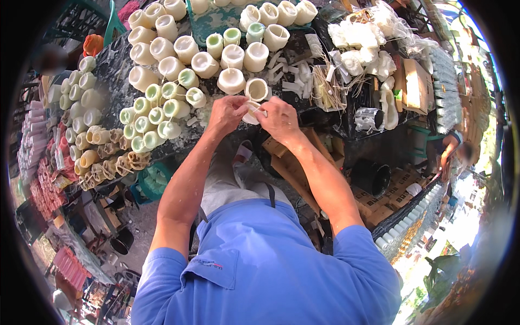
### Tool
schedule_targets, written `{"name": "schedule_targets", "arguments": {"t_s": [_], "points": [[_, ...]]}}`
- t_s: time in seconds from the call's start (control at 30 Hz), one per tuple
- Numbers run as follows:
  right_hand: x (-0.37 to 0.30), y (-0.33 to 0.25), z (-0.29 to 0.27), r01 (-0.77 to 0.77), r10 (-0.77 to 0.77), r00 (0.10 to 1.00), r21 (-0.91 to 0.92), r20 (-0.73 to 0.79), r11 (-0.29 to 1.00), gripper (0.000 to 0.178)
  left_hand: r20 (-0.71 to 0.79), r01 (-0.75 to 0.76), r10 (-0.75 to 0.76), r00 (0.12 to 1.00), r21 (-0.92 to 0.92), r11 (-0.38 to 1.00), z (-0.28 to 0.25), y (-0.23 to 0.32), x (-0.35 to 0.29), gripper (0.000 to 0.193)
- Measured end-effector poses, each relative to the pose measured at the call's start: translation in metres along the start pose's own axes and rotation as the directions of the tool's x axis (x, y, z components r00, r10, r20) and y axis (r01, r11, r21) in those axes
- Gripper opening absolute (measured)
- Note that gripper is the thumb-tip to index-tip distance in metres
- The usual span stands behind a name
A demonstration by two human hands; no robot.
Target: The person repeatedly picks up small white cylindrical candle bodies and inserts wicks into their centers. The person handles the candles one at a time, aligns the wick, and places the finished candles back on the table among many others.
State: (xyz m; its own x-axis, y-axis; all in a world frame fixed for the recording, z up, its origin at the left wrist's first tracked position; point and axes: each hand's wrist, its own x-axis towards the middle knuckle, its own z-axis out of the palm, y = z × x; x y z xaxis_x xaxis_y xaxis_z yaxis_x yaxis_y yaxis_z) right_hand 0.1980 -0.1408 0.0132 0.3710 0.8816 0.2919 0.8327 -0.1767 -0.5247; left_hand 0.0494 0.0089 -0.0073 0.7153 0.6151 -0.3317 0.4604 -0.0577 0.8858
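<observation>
Both my hands meet at the near edge of the dark table, over a pale round wax piece (249,117). My left hand (227,112) is closed in a pinch, and my right hand (279,116) pinches from the other side. Between the fingertips runs a thin white strip (254,108), partly hidden by the fingers. Just beyond them stands a hollow cream wax cup (257,97), its dark inside facing up. A wide cream candle (231,81) is to its left.
Rows of cream candles (186,49) and pale green candles (176,108) crowd the table's left and back. A teal tray (214,20) lies behind. To the right are wick bundles (328,89), white wax lumps (357,32) and a cardboard box (417,85). Another person's arm (448,151) shows far right.
</observation>
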Motion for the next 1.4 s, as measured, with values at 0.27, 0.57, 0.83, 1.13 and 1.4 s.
{"name": "schedule_targets", "arguments": {"t_s": [0.27, 0.57, 0.83, 1.13, 1.4], "points": [[-0.025, 0.005, -0.029, -0.694, 0.63, 0.719, 0.256, 0.294, 0.673, 0.026, 0.049, 0.006, -0.006, 0.999, -0.007, 1.0, -0.002, -0.002, 0.005, 0.03], [-0.039, -0.014, -0.014, -0.201, 0.194, 0.978, 0.093, 0.082, 0.975, 0.061, -0.01, 0.049, -0.049, 0.999, 0.005, 0.999, -0.028, -0.013, 0.001, 0.029], [-0.037, -0.017, -0.003, -0.092, 0.089, 0.992, 0.036, 0.084, 0.995, 0.048, -0.069, -0.088, 0.088, 0.994, 0.001, 0.996, -0.007, -0.006, -0.007, 0.035], [-0.036, -0.013, -0.008, -0.001, 0.0, 1.0, 0.042, 0.013, 0.999, 0.033, -0.071, 0.002, 0.002, 0.997, 0.053, 0.999, -0.003, 0.01, -0.002, 0.035], [0.004, 0.103, -0.005, -0.146, 0.145, 0.989, -0.279, -0.024, 0.949, 0.017, -0.079, -0.03, 0.036, 0.996, 0.078, 0.997, -0.018, -0.002, -0.023, 0.034]]}}
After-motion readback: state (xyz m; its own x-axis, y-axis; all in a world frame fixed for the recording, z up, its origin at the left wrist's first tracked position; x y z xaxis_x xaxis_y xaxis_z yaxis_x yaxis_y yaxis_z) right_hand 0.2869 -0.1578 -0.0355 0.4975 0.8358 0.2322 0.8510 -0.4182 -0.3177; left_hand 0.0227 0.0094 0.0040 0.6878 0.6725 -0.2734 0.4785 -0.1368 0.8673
